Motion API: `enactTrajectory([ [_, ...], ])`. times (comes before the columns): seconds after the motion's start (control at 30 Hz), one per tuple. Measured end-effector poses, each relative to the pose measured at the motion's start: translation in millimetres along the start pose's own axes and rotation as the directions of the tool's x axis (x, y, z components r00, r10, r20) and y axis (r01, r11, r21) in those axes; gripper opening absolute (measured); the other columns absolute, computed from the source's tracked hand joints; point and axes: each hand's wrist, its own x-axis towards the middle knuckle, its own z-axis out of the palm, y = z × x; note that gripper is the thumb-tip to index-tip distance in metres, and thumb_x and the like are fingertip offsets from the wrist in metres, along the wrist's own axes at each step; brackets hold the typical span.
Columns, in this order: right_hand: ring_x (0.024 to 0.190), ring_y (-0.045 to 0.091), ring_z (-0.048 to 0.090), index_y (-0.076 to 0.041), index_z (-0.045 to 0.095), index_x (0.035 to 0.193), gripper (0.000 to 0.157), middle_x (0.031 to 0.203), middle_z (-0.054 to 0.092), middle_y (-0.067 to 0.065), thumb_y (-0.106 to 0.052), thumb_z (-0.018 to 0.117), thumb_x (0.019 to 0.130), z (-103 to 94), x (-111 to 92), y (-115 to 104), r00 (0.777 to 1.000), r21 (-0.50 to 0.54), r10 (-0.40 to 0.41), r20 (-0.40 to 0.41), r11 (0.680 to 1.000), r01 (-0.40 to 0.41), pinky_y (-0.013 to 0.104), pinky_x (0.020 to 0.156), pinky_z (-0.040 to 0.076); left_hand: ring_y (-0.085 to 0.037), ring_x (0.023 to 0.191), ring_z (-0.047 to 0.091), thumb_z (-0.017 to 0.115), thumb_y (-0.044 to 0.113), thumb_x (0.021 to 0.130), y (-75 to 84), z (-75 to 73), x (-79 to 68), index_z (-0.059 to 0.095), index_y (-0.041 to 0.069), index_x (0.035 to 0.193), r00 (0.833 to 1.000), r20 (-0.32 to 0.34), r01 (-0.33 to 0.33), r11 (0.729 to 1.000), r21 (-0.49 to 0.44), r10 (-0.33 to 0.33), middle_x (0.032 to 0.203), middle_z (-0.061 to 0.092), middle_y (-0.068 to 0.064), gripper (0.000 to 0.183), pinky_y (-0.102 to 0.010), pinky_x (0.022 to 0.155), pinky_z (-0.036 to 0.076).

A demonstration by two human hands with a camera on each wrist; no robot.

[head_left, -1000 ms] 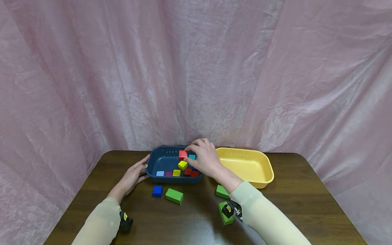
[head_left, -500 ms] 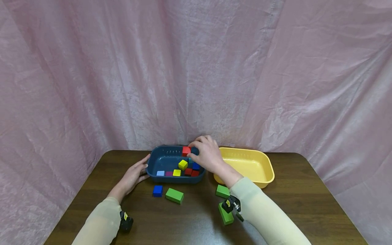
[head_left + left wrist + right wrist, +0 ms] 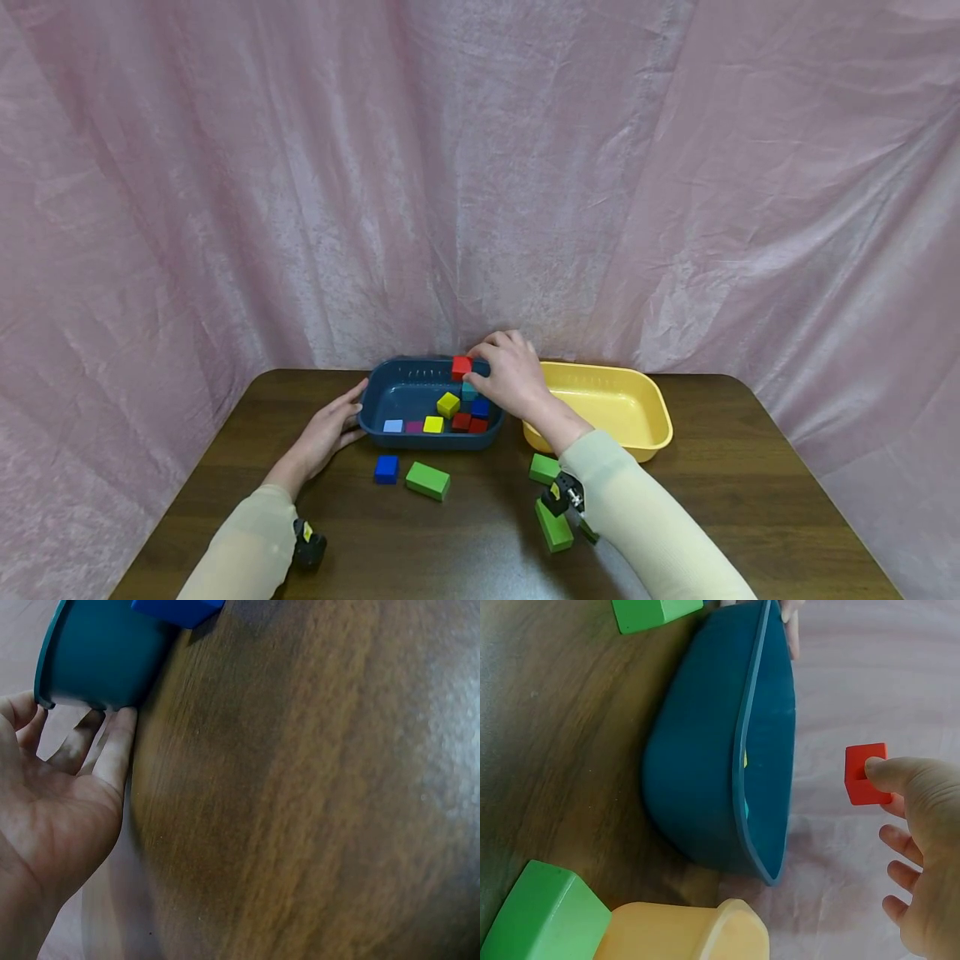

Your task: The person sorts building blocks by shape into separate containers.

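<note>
My right hand (image 3: 513,380) pinches a red block (image 3: 461,367) between thumb and fingers, above the right back part of the dark blue tub (image 3: 408,395). In the right wrist view the red block (image 3: 861,794) is clear of the tub's rim, and the other fingers are loosely bent. My left hand (image 3: 328,427) touches the tub's left end with extended fingers. Inside the tub lie a yellow block (image 3: 448,405), a teal block (image 3: 470,392), a blue block (image 3: 480,408) and several others along the near side.
A yellow tub (image 3: 600,408) stands right of the blue one. On the table in front lie a blue block (image 3: 386,469), a green block (image 3: 427,481) and more green blocks (image 3: 553,526) under the right forearm. A pink curtain (image 3: 480,183) hangs behind the table.
My right hand has moved a little right and up with the red block, uncovering more of the blue block in the tub. The left hand has stayed at the tub's end.
</note>
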Motion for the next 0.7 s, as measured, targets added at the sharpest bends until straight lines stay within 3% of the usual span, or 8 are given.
enactTrajectory([
  [0.7, 0.114, 0.024, 0.048, -0.023, 0.077, 0.115, 0.033, 0.120, 0.064, 0.001, -0.046, 0.076, 0.091, 15.4, 1, 2, 0.997, -0.070, 0.033, 0.075, 0.997, -0.027, 0.042, 0.097, 0.042, -0.034, 0.145, 0.038, 0.044, 0.027, 0.111, 1.4, 0.3, -0.4, 0.026, 0.029, 0.164, 1.000, -0.004, 0.010, 1.000, 0.002, -0.010, 0.167, 0.024, -0.013, 0.056, -0.053, 0.113, 0.038],
])
